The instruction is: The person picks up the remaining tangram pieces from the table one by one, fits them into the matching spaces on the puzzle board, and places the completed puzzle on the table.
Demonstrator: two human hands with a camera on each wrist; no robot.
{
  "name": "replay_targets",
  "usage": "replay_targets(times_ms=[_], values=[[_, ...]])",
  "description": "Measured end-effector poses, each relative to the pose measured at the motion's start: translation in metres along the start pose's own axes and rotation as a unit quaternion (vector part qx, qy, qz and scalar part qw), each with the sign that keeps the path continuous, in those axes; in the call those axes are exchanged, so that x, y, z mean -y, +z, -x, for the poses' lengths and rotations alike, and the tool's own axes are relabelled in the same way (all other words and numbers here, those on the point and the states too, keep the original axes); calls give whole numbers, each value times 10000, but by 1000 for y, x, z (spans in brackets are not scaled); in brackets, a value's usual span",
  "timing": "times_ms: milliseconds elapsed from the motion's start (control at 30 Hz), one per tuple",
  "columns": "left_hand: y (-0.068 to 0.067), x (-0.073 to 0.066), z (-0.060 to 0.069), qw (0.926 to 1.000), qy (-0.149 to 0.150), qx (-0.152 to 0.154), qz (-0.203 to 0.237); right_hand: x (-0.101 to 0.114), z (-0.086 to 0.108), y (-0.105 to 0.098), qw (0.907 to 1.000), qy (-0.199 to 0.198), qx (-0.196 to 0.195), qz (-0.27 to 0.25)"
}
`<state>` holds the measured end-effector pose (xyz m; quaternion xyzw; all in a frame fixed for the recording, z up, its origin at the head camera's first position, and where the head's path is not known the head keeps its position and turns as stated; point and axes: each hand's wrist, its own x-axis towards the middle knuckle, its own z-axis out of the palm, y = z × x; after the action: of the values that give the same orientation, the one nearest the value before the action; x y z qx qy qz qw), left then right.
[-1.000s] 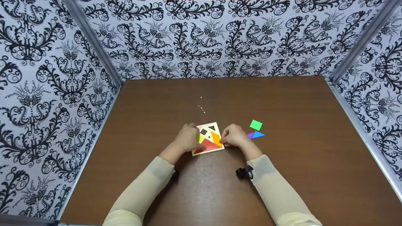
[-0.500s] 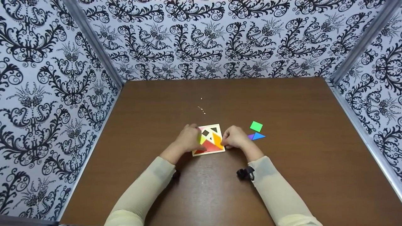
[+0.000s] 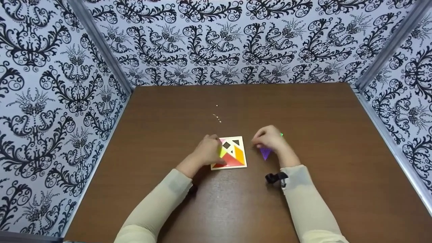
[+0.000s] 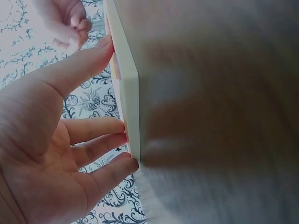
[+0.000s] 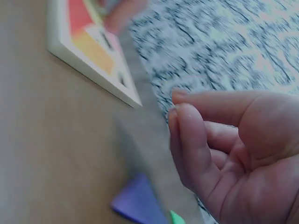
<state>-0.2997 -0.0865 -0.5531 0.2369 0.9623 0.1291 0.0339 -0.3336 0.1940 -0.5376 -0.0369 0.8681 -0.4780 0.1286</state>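
tabletop arrangement with one container. the square tray (image 3: 227, 167), cream-rimmed, lies on the brown table (image 3: 216, 209), in front of the person and between the two hands. four coloured pieces are visible in it: a red triangle (image 3: 233, 161) along the near side, an orange piece (image 3: 239, 155) at the right, and a yellow piece (image 3: 221, 152) and a pink piece (image 3: 222, 139), both partly covered at the left. three dark recesses show between them: one square recess (image 3: 226, 145), one larger triangular recess (image 3: 236, 142) at the far right corner, one small triangular recess (image 3: 232, 152). two loose pieces are seen outside the tray, to its right: a purple piece (image 3: 265, 154) and a green piece (image 3: 281, 134), the latter mostly hidden.

left hand (image 3: 208, 150): grasping the left side of the tray, thumb over the top, fingertips at the edge. right hand (image 3: 270, 138): curled, thumb tip against fingertips, apart from the tray; no piece is seen in the pinch.

compared with half a second earlier, the tray and left hand have shifted slightly rightward; the right hand has left the tray's right edge; more of the purple piece is exposed, most of the green piece is now covered, and the blue triangle is out of sight.
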Motion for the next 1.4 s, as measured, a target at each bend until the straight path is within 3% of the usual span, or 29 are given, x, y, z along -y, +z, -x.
replay_targets(times_ms=[200, 333, 533, 667, 1400], values=[[2, -4, 0, 9999, 30, 49, -83, -22, -1, -35, 9882, 201, -1375, 646], [1, -5, 0, 9999, 11, 57, -105, -34, -2, -43, 9785, 468, -1735, 1014], [-2, -9, 2, 9999, 8, 109, -47, -43, -3, -46, 9807, 769, -1338, 1198], [-2, -12, 1, 9999, 5, 97, -47, -45, -3, -46, 9791, 749, -1209, 1451], [1, -18, 2, 9997, 66, 191, -104, -45, 0, -48, 9763, 977, -1198, 1516]])
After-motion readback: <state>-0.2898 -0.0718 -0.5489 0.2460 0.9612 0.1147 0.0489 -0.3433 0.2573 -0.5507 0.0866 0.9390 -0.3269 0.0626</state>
